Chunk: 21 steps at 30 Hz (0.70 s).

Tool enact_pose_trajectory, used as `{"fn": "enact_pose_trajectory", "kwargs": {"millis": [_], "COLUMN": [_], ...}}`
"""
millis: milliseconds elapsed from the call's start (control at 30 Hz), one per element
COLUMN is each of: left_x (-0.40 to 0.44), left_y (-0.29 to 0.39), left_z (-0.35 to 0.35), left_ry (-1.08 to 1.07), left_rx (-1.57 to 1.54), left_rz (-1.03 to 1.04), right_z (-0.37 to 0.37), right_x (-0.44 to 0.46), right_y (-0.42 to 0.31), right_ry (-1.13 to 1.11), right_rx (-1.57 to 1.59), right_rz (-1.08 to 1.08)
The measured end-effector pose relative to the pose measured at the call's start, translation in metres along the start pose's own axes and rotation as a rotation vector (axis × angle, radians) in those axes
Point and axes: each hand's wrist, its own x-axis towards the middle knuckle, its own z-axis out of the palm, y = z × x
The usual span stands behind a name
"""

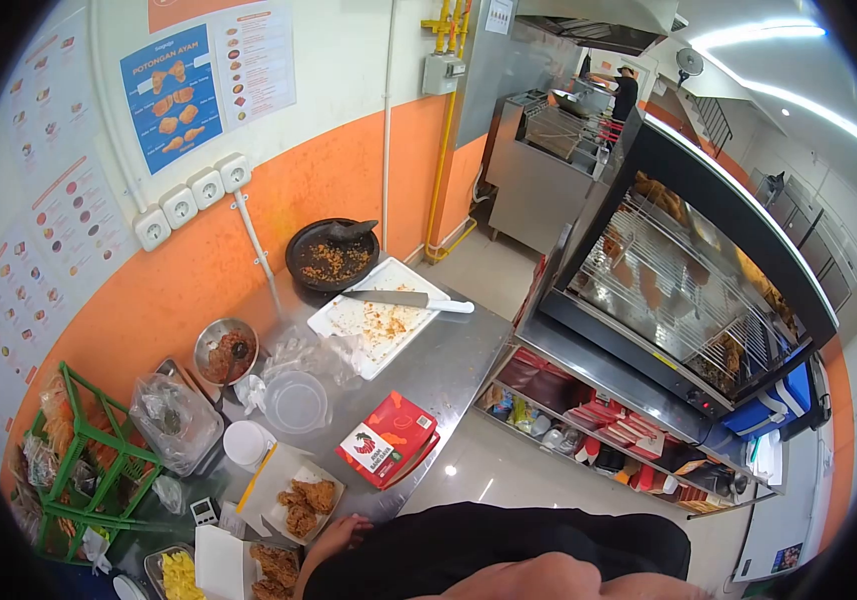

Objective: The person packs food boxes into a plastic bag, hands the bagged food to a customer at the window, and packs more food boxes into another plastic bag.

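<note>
My left hand (345,532) is at the counter's front edge, at the bottom, beside an open box of fried chicken (303,505). Its fingers are partly visible, look loosely extended and show nothing between them. A second open box (224,565) with fried chicken is just left of it. Close to the camera at the bottom edge is bare skin, perhaps my right hand or arm (559,577); no fingers can be made out. Above the left hand lies a red and white carton (389,440). Farther back, a knife (399,298) rests on a white cutting board (334,318).
A dark mortar (299,262), a metal bowl (201,350), a clear tub (296,402) and a green basket (79,450) stand on the steel counter (469,345). Right of it is a glass display warmer (689,270). A person (625,94) stands by the far stove.
</note>
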Motion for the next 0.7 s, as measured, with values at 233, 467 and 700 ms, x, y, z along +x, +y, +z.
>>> {"fn": "enact_pose_trajectory", "kwargs": {"millis": [233, 467, 700], "left_x": [-0.011, -0.017, -0.019], "left_y": [0.011, 0.012, 0.01], "left_z": [-0.002, 0.0, 0.002], "left_ry": [0.023, 0.04, 0.049], "left_rx": [0.006, 0.002, -0.05], "left_rz": [0.026, 0.006, 0.05], "right_z": [0.005, 0.002, -0.003], "right_x": [-0.005, -0.011, -0.015], "right_y": [-0.006, -0.004, 0.003], "right_ry": [-0.027, -0.029, -0.058], "right_rx": [0.011, 0.019, 0.023], "right_rz": [0.009, 0.028, 0.023]}}
